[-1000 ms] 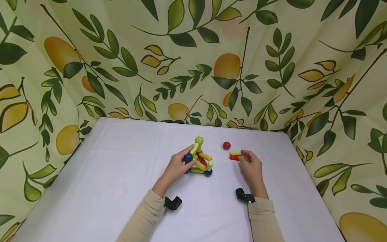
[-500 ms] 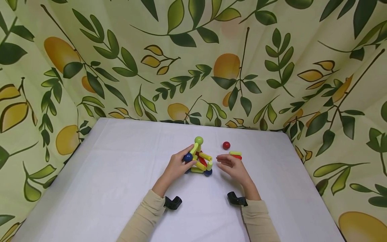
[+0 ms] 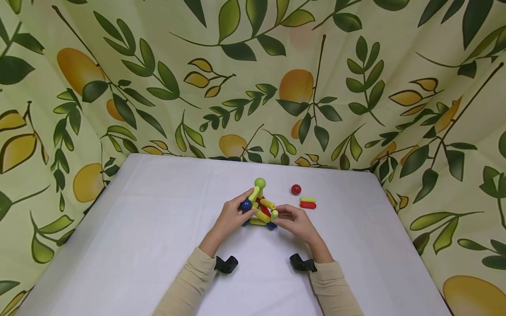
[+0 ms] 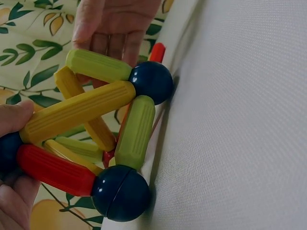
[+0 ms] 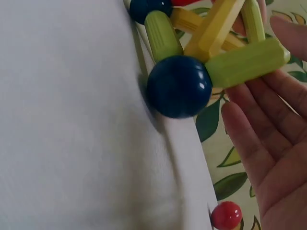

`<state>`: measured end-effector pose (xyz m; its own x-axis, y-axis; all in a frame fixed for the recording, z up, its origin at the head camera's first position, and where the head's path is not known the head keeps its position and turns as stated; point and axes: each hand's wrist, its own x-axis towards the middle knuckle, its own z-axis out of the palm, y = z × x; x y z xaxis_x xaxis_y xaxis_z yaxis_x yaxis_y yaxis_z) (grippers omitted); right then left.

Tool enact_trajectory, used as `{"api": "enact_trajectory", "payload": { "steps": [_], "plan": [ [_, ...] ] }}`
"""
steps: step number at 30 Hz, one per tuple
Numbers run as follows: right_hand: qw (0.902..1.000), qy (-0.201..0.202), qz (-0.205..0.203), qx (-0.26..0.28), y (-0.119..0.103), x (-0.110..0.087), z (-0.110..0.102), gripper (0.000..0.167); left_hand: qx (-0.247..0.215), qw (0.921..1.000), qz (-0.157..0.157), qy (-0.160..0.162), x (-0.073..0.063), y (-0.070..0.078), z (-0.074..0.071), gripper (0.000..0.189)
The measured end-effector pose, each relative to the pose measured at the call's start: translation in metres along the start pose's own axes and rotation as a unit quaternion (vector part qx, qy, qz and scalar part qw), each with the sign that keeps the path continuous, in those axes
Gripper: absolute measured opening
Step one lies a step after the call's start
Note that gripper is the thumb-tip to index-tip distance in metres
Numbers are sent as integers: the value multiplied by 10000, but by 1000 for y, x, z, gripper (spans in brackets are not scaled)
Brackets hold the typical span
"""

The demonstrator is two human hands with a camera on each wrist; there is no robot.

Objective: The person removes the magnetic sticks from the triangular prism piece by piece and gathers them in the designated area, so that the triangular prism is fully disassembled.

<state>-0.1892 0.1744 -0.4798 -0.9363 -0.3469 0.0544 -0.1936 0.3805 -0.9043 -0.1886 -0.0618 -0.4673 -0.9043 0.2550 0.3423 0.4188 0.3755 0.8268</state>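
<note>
A toy frame of magnetic rods and balls (image 3: 262, 216) stands on the table, with a light green ball (image 3: 260, 183) on top and dark blue balls at lower corners. My left hand (image 3: 231, 215) pinches a blue ball (image 3: 246, 205) on its left side, thumb and fingers on either side. My right hand (image 3: 298, 224) is at the frame's right side, beside a short green rod (image 5: 249, 62) that sticks up from a blue ball (image 5: 180, 87). In the right wrist view its fingers lie behind that rod, loosely bent, and the thumb is apart from it.
A loose red ball (image 3: 296, 189) lies to the right behind the frame. Near it, a light green rod (image 3: 308, 199) and a red rod (image 3: 308, 205) lie side by side on the white table (image 3: 158, 245). A leaf-patterned curtain (image 3: 253, 109) surrounds the table's back and sides.
My right hand has moved left from the loose green and red rods to the right side of the frame. My left hand stays on the blue ball, and the frame has hardly moved.
</note>
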Motion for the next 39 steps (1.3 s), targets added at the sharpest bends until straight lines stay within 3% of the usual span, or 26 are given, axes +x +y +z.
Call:
{"api": "enact_trajectory", "payload": {
  "steps": [10, 18, 25, 29, 34, 39],
  "plan": [
    [9935, 669, -636, -667, -5, 1, 7, 21, -69, 10000, -57, -22, 1, 0, 1, 62],
    [9954, 574, -369, -666, -9, 0, 4, 18, -96, 9999, 2, 42, 0, 1, 0, 61],
    [9953, 749, 29, -605, -6, 1, 2, 16, -74, 10000, 11, 64, 0, 0, 0, 61],
    [9961, 865, 33, -163, -1, 1, -2, 16, -56, 10000, -23, -5, 0, 0, 0, 62],
    [9929, 877, -123, 794, 4, 0, -14, 19, 13, 9999, -93, -142, 1, 1, 0, 62],
    [9879, 969, -137, 1202, 10, -4, -27, 25, 16, 9998, -167, -145, 1, 1, 0, 63]
  ]
}}
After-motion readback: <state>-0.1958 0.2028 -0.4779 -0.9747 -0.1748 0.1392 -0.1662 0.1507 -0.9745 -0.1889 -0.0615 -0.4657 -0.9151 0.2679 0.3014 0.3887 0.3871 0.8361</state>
